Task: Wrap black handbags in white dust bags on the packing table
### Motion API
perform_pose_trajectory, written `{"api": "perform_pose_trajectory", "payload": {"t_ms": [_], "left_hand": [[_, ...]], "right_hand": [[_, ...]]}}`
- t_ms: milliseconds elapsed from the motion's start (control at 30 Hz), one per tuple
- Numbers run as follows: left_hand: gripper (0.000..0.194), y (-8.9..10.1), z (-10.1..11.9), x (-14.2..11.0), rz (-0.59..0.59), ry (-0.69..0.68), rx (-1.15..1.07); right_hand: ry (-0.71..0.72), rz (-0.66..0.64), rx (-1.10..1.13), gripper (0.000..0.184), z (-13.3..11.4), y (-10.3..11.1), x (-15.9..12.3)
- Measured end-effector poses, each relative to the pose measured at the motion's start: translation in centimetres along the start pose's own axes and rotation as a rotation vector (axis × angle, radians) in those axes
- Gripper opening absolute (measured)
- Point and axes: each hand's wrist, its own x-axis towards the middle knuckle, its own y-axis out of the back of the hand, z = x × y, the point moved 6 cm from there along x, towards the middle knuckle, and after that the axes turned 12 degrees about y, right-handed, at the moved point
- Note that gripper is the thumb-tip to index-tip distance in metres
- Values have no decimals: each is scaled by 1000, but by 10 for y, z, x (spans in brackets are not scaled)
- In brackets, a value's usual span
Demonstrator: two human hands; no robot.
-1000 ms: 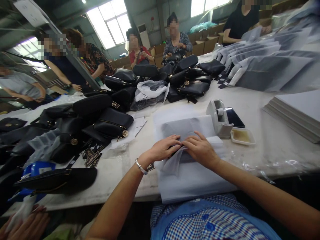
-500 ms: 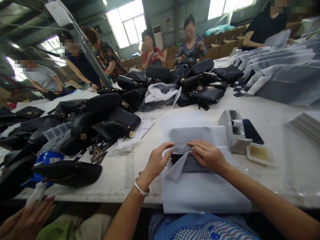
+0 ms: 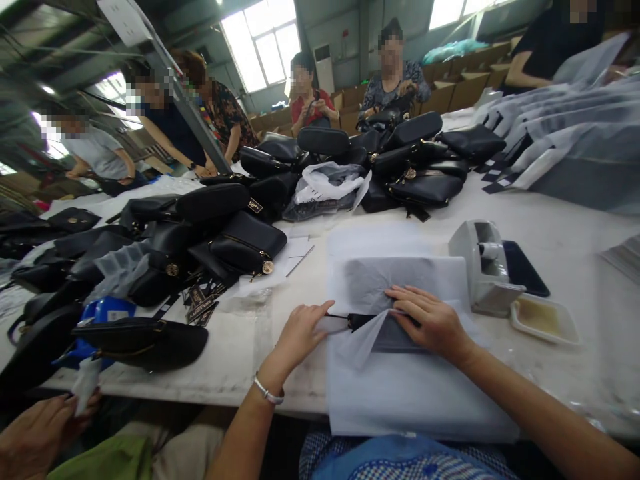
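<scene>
1 dark pouch [image 3: 373,321] at the near table edge, mostly hidden under white tissue sheets [image 3: 400,280], right hand [image 3: 430,320] spread flat pressing it, left hand [image 3: 300,333] fingertips on tissue edge, tape dispenser [image 3: 483,270] just beside.

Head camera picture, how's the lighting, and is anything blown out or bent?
Head view: the windows behind are blown out white; the table and the black bags are evenly lit; straight edges bow toward the corners; both hands are sharp.

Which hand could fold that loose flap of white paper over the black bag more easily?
Probably the left hand: only its fingertips rest at the wrapped bag's end, beside the loose flap. The right hand lies flat, pinning the tissue.
</scene>
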Motion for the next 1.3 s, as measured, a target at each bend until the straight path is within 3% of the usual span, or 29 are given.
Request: {"api": "perform_pose_trajectory", "payload": {"t_ms": [133,267,333,433,467,533,600,667,767,933,1100,1300], "left_hand": [[59,24,7,12,251,-15,238],[48,32,33,-5,478,29,54],[44,17,59,-15,439,-65,-57],[70,-14,92,-21,348,-154,-19],[70,-20,97,-20,349,-149,8],[52,-24,99,-14,362,-125,30],[34,-21,95,-6,333,-128,27],[28,-13,92,0,280,-164,26],[26,-3,89,8,221,-218,47],[14,3,85,21,206,-180,95],[13,9,74,41,144,-41,-55],[20,14,73,57,15,-69,-282]], "right_hand": [[-19,3,15,9,0,2,3],[-15,-1,32,9,0,1,5],[-17,1,31,10,0,1,6],[-21,-18,28,11,1,2,8],[-15,-38,29,11,1,3,8],[8,-109,40,16,1,6,10],[28,-188,43,27,1,10,9],[26,-226,28,29,4,16,7],[-18,-198,-12,15,12,27,3],[-138,-126,-55,11,27,32,-3],[-217,-130,-36,8,35,24,-3],[-294,-91,14,9,40,23,-1]]}}
